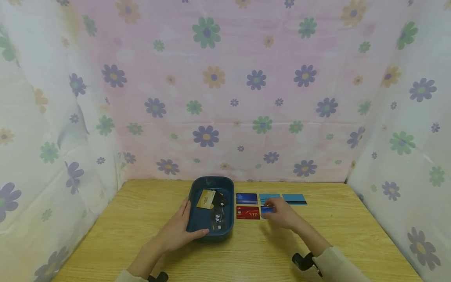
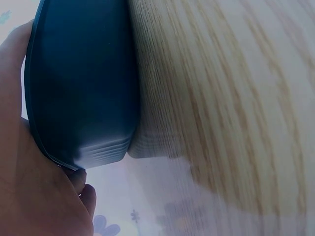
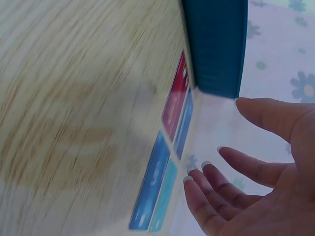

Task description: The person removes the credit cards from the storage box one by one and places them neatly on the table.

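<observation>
A dark blue plastic bin [image 1: 229, 219] stands on the table, holding a gold card [image 1: 206, 199], a black card [image 1: 221, 199] and a black "Vip" card [image 1: 217, 219]. My left hand [image 1: 176, 231] grips its near left corner, fingers along the side and thumb at the near rim. Right of the bin lie a red VIP card [image 1: 248, 212], a dark blue card [image 1: 246, 198], a light blue card [image 1: 269, 197] and a striped light blue card [image 1: 294, 199]. My right hand [image 1: 283, 213] hovers over a blue card [image 1: 266, 210], partly covering it; its spread fingers hold nothing in the right wrist view.
The wooden table [image 1: 299, 250] reaches back to a flowered curtain [image 1: 232, 86], with more curtain at both sides. Dark wrist straps [image 1: 303, 261] show below the sleeves.
</observation>
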`<state>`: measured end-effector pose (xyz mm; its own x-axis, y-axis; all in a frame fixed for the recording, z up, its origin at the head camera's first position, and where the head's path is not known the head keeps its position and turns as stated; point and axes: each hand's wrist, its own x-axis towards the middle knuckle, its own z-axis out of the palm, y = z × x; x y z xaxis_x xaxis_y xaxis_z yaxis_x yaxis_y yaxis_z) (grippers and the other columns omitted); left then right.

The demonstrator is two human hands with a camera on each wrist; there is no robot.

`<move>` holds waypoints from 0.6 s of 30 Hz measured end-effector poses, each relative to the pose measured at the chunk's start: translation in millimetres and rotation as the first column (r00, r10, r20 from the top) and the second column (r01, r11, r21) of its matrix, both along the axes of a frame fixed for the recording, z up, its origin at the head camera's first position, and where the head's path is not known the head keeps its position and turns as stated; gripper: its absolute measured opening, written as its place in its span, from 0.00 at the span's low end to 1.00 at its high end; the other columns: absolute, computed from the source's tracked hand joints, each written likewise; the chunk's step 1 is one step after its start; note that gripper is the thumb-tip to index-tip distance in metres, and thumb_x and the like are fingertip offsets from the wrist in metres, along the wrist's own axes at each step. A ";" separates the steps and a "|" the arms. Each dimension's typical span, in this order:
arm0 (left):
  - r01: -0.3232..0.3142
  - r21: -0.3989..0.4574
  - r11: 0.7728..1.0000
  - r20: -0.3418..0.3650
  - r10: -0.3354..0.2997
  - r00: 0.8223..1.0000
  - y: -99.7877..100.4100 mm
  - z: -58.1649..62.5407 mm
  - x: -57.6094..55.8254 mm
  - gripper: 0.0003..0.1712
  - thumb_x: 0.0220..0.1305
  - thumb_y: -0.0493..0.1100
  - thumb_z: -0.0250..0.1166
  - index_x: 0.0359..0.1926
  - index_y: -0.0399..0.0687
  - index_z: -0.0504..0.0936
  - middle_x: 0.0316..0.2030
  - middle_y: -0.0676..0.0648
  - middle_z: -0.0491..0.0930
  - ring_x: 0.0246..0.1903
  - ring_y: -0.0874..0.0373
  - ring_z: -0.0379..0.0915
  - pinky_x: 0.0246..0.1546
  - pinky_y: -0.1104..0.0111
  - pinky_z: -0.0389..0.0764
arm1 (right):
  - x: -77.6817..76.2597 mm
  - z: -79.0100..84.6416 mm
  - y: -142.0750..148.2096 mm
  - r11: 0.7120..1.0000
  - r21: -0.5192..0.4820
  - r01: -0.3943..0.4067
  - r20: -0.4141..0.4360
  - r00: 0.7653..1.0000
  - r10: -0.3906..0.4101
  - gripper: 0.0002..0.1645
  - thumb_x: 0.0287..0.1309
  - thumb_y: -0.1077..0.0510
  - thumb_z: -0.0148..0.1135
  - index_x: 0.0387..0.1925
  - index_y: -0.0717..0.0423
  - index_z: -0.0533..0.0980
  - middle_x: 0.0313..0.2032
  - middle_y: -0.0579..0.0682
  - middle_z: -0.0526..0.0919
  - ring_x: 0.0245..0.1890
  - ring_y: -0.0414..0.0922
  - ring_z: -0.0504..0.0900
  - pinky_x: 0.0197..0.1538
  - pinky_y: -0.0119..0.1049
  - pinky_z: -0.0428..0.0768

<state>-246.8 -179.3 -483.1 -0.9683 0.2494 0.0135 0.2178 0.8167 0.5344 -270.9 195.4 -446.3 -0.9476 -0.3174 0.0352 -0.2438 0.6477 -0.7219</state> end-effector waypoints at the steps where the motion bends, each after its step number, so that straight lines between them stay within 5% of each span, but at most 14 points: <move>1: -0.001 -0.001 1.000 0.003 0.001 1.000 0.1 0.2 0.4 0.75 0.55 0.80 0.64 0.81 0.38 0.37 0.82 0.39 0.32 0.77 0.34 0.45 0.70 0.40 0.62 | 1.0 0.9 -2.1 1.000 -0.010 -0.018 -0.001 1.000 0.018 0.25 0.62 0.59 0.70 0.55 0.71 0.78 0.54 0.66 0.80 0.49 0.59 0.80 0.51 0.54 0.81; 8: -0.005 -0.008 1.000 0.012 0.005 1.000 1.5 3.0 1.6 0.75 0.55 0.80 0.64 0.81 0.37 0.38 0.82 0.39 0.32 0.77 0.34 0.45 0.70 0.40 0.61 | 4.2 6.0 -18.0 0.991 -0.024 -0.133 -0.031 0.991 0.133 0.25 0.65 0.57 0.68 0.57 0.68 0.77 0.56 0.66 0.79 0.50 0.61 0.78 0.50 0.51 0.80; 18: -0.003 -0.004 1.000 0.008 0.003 1.000 1.1 2.9 1.0 0.75 0.55 0.80 0.65 0.81 0.37 0.38 0.82 0.38 0.32 0.77 0.34 0.44 0.70 0.40 0.61 | 4.7 10.2 -45.3 0.981 -0.057 -0.183 -0.043 0.983 0.181 0.25 0.66 0.58 0.68 0.59 0.68 0.76 0.56 0.66 0.78 0.52 0.62 0.79 0.52 0.55 0.81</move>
